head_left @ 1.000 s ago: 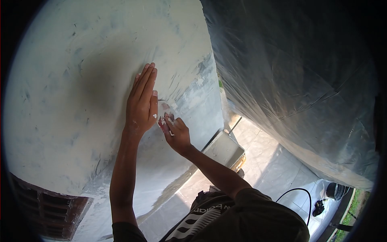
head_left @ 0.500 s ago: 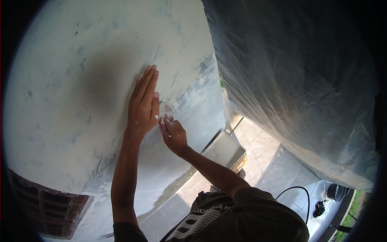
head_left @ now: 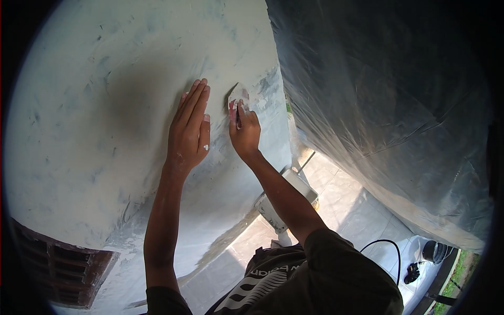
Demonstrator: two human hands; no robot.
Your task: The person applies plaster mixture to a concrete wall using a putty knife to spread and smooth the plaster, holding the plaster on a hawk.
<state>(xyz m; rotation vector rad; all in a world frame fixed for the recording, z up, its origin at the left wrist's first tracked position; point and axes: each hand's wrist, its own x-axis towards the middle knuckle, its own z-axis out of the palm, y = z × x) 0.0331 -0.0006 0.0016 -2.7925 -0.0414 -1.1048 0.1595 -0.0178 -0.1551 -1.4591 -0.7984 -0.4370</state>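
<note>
My left hand point(head_left: 189, 123) rests flat against the plastered wall point(head_left: 142, 68), fingers stretched out and held together, with white smears on the thumb and fingertips. To its right, my right hand point(head_left: 245, 132) is closed on a putty knife point(head_left: 239, 93). The knife has a broad, pointed blade smeared with pale putty and a reddish area near the grip. Its blade lies close against the wall, beside a patchy grey-blue area point(head_left: 268, 86). Part of the handle is hidden by my fingers.
Clear plastic sheeting point(head_left: 378, 105) hangs on the right. A putty-smeared rectangular container point(head_left: 269, 211) sits below, partly behind my right forearm. A brown wooden grille point(head_left: 63, 270) is at lower left. A black cable point(head_left: 400, 257) and a dark bucket point(head_left: 434, 252) lie on the tiled floor point(head_left: 336, 194).
My right hand has moved up and to the right along the wall with the putty knife. My left hand has barely shifted. More of the container's near side shows.
</note>
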